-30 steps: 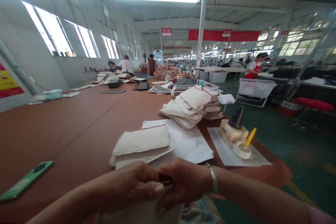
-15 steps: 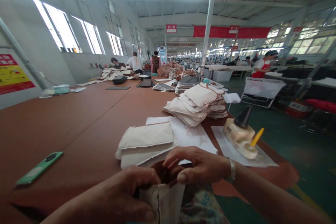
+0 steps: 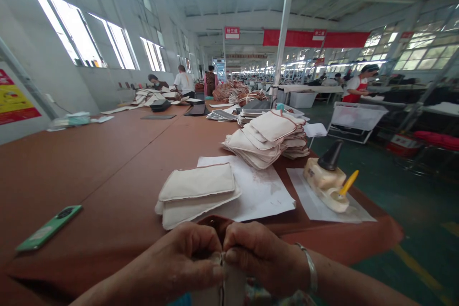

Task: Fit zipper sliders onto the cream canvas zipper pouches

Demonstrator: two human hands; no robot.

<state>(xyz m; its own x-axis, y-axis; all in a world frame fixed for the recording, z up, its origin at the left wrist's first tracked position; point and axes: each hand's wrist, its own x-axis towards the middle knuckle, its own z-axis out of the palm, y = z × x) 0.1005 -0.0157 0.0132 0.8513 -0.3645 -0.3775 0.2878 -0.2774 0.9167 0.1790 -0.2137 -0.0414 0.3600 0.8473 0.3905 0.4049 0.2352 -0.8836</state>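
Note:
Between my two hands, at the near table edge, is a white fabric piece [image 3: 232, 281] with a dark seam down its middle and a brown inner side showing behind. My left hand [image 3: 190, 260] is closed on its left part, thumb along the front. My right hand [image 3: 260, 256], with a bracelet at the wrist, pinches the same piece beside the seam. The knuckles of both hands nearly touch and hide much of the piece. Just beyond them lie a few flat white sewn fabric pieces [image 3: 196, 184], partly on a white paper sheet [image 3: 256, 196].
A taller stack of white sewn pieces [image 3: 258, 136] stands farther back. On the right, a glue container [image 3: 324, 179] with a black cone and a yellow-handled tool [image 3: 348, 183] rests on paper. A green phone [image 3: 50, 229] lies left on the brown table [image 3: 118, 167]. Several people work beyond.
My right hand, open over the piece before, has come down and left and closed on it beside my left hand. The view has shifted slightly.

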